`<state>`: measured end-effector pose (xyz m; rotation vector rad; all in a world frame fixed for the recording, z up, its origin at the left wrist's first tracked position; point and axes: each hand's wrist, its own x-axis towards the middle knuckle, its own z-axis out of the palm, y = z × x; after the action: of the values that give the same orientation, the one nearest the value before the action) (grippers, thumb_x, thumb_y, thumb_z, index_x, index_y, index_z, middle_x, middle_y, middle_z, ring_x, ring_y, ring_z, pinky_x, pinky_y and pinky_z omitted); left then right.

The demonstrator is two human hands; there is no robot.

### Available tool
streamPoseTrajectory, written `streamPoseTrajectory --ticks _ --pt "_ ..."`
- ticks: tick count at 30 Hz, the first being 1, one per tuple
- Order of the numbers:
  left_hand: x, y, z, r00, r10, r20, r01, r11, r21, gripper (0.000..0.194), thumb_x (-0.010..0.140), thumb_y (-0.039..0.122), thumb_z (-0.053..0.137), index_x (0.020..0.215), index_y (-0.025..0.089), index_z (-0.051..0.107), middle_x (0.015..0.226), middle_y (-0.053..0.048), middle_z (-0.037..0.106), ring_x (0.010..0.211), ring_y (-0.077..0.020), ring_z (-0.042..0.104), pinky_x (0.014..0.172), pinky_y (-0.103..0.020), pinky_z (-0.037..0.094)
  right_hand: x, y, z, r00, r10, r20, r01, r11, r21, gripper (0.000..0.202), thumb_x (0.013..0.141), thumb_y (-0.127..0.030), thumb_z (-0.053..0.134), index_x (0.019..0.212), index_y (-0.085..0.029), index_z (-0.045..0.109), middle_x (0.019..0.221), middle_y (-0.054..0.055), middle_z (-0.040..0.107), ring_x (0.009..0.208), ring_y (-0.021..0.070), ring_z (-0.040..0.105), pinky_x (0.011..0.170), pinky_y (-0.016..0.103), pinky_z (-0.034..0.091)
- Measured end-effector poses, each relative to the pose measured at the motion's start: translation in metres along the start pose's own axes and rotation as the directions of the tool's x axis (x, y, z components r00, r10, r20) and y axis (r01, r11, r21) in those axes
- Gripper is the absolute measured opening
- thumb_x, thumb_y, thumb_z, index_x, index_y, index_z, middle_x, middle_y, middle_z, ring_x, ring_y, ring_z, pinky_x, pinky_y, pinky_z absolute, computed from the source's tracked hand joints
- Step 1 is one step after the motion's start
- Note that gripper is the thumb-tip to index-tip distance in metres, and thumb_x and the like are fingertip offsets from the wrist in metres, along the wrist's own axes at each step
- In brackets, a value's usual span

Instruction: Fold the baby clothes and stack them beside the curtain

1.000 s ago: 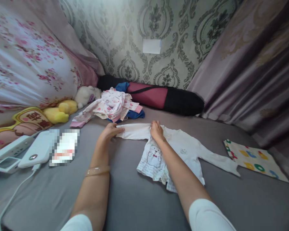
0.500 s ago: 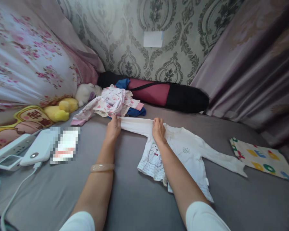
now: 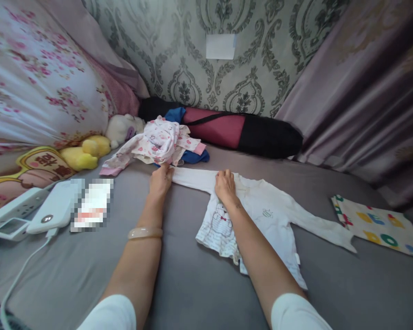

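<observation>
A small white long-sleeved shirt (image 3: 271, 220) with a bear print lies spread on the grey sheet (image 3: 179, 275). My left hand (image 3: 161, 178) pinches the cuff of its left-side sleeve, and that sleeve runs straight across to the shoulder. There my right hand (image 3: 226, 184) grips the fabric with curled fingers. The other sleeve stretches out to the right. Just beyond my left hand is a heap of pink-and-white printed clothing (image 3: 161, 140), with a blue garment (image 3: 196, 156) partly under it.
A red and black long bag (image 3: 216, 128) lies along the wall. Plush toys (image 3: 86, 151), a power strip (image 3: 17, 211) and a white power bank (image 3: 55, 208) with a cable are at left. A folded patterned cloth (image 3: 378, 224) lies at right.
The view has tilted slightly downward. Both hands keep hold of the sleeve, which now lies flatter on the sheet, and my right hand has shifted slightly left.
</observation>
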<state>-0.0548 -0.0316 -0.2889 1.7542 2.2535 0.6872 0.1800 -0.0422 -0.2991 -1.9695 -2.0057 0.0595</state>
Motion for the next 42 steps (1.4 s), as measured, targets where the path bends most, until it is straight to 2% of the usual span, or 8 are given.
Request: streamPoseTrajectory --ticks 8,19,23,25,29,35,38,42 --pt "-0.001 0.0 0.0 0.996 0.016 -0.085 -0.013 0.999 0.037 0.039 0.095 0.04 0.031 0.119 0.022 0.056 0.102 -0.014 0.069 0.095 -0.0285 0.063 0.071 -0.031 0.041 -0.009 -0.002 0.007 0.995 -0.019 0.093 0.024 0.998 -0.055 0.053 0.099 -0.037 0.027 0.142 -0.007 0.037 0.151 0.018 0.032 0.139 0.028 0.023 0.113 0.049 0.009" --pt "0.001 -0.002 0.008 0.995 -0.025 -0.101 0.038 0.991 0.127 0.038 0.093 0.039 0.036 0.117 0.02 0.059 0.1 -0.016 0.07 0.098 -0.031 0.063 0.082 -0.038 0.039 -0.008 -0.003 0.009 0.991 0.0 0.132 0.005 0.999 -0.033 0.058 0.098 -0.041 0.023 0.145 -0.009 0.033 0.154 0.015 0.027 0.143 0.0265 0.017 0.114 0.05 0.005" --pt "0.004 -0.007 0.011 0.994 -0.042 -0.105 0.05 0.996 0.073 0.04 0.091 0.044 0.039 0.113 0.02 0.062 0.104 -0.016 0.07 0.102 -0.0316 0.062 0.084 -0.039 0.041 0.0 0.001 -0.006 0.96 -0.005 0.281 -0.013 0.998 0.063 0.059 0.098 -0.043 0.024 0.147 -0.012 0.03 0.156 0.014 0.021 0.145 0.0248 0.012 0.115 0.048 0.005" --pt "0.005 -0.009 0.006 0.997 -0.044 -0.063 0.045 0.999 0.02 0.041 0.09 0.045 0.04 0.114 0.019 0.062 0.107 -0.015 0.069 0.104 -0.0311 0.061 0.084 -0.037 0.043 0.005 0.014 -0.022 0.949 -0.034 0.313 -0.021 0.985 0.171 0.056 0.099 -0.041 0.023 0.148 -0.015 0.03 0.156 0.011 0.025 0.143 0.02 0.021 0.115 0.04 0.015" --pt "-0.004 -0.005 -0.009 1.0 -0.021 -0.005 0.021 0.999 -0.027 0.043 0.086 0.039 0.047 0.119 0.012 0.058 0.108 -0.017 0.067 0.103 -0.0307 0.061 0.083 -0.036 0.045 0.002 0.066 -0.057 0.986 0.056 0.157 -0.086 0.978 0.192 0.046 0.098 -0.021 0.025 0.14 -0.018 0.044 0.14 0.006 0.052 0.126 0.0117 0.048 0.103 0.023 0.034" --pt "-0.069 0.05 -0.019 0.98 0.198 -0.002 -0.197 0.978 0.074 0.037 0.086 0.038 0.05 0.113 0.017 0.062 0.115 -0.017 0.063 0.11 -0.0342 0.054 0.086 -0.041 0.042 -0.029 0.117 -0.075 0.98 0.044 0.192 -0.067 0.991 0.117 0.033 0.094 -0.019 0.041 0.116 -0.018 0.065 0.12 0.006 0.066 0.114 0.0177 0.057 0.093 0.024 0.04" --pt "-0.112 0.082 -0.017 0.897 0.412 0.162 -0.421 0.907 0.023 0.028 0.087 0.034 0.05 0.103 0.019 0.066 0.107 -0.014 0.066 0.104 -0.0307 0.057 0.085 -0.039 0.039 -0.034 0.113 -0.07 0.972 -0.007 0.234 -0.016 0.995 0.097 0.027 0.092 -0.022 0.048 0.112 -0.021 0.066 0.12 0.005 0.064 0.112 0.0167 0.056 0.093 0.023 0.039" --pt "-0.16 0.092 -0.01 0.591 0.689 0.42 -0.628 0.72 -0.296 0.027 0.086 0.045 0.054 0.098 0.024 0.065 0.095 -0.007 0.068 0.095 -0.0239 0.059 0.082 -0.033 0.038 -0.03 0.103 -0.065 0.964 0.016 0.265 -0.032 0.998 0.055 0.024 0.09 -0.022 0.051 0.109 -0.019 0.066 0.121 0.008 0.06 0.11 0.0179 0.056 0.092 0.024 0.039"
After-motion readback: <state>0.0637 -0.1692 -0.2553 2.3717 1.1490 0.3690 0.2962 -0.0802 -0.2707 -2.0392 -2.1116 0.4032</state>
